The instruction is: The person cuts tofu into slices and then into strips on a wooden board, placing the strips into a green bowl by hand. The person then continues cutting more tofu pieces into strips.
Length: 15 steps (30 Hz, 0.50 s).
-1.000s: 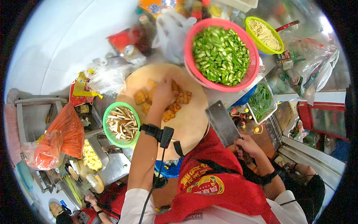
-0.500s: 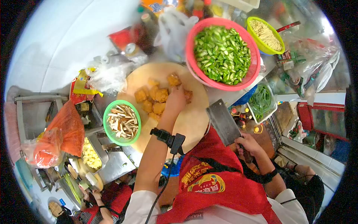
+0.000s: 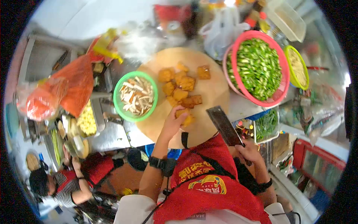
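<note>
My left hand (image 3: 174, 122) is at the near side of the round cutting board (image 3: 212, 93), its fingers curled round a golden-brown piece of fried tofu (image 3: 187, 118). Just beyond the fingertips lies a darker brown piece (image 3: 191, 101). Several more tofu chunks (image 3: 181, 81) are grouped in the middle of the board, and one square piece (image 3: 203, 72) sits apart to the right. In my right hand (image 3: 249, 152) is a cleaver (image 3: 225, 126), gripped by its handle. Its broad blade is raised near the board's right edge, apart from the tofu.
A green basket of sliced mushrooms (image 3: 136, 96) overlaps the board's left edge. To the right stands a pink basket of cut green peppers (image 3: 258, 71), with a yellow-green basket (image 3: 297, 67) beyond. A co-worker (image 3: 61, 186) in a striped top works at lower left.
My left hand has moved from the far tofu back to a near piece. The cleaver stays in my right hand, its blade now seen more edge-on. The view has shifted.
</note>
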Each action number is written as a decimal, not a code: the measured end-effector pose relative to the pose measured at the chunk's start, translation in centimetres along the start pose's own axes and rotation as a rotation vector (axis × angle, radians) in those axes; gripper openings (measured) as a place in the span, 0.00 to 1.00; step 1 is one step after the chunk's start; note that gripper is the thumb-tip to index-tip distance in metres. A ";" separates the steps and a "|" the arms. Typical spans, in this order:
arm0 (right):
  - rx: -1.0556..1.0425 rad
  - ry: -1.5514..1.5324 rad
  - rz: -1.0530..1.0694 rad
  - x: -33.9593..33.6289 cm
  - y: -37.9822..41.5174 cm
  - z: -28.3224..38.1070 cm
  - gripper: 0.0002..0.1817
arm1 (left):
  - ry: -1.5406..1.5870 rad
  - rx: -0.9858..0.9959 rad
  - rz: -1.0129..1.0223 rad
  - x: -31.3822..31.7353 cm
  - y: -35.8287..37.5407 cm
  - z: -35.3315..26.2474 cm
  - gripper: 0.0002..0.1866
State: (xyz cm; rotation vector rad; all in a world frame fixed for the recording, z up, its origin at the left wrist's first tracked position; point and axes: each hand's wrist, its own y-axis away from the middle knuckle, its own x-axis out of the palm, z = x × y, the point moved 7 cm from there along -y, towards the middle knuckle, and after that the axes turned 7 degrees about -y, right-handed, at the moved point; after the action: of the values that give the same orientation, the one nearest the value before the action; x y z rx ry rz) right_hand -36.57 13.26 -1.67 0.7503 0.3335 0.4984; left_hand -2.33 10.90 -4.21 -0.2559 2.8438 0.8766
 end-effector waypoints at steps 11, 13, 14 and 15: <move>-0.283 0.517 0.255 9.3 -7.2 10.1 0.19 | -0.781 0.323 -0.528 -4.3 6.3 3.9 0.32; -0.281 0.548 0.236 9.3 -7.3 10.0 0.20 | -0.837 0.299 -0.452 -4.1 6.3 4.4 0.34; -0.283 0.548 0.190 8.9 -7.4 10.1 0.20 | -0.817 0.254 -0.434 -4.5 6.0 4.8 0.33; -0.212 0.573 0.197 8.8 -7.1 10.2 0.20 | -0.799 0.215 -0.413 -4.7 5.7 5.2 0.33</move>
State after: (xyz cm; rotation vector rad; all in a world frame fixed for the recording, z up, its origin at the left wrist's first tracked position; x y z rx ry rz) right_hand -22.37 7.86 -0.77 0.4236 0.7311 0.9229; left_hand 1.60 19.08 -4.43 -0.3498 2.0125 0.4376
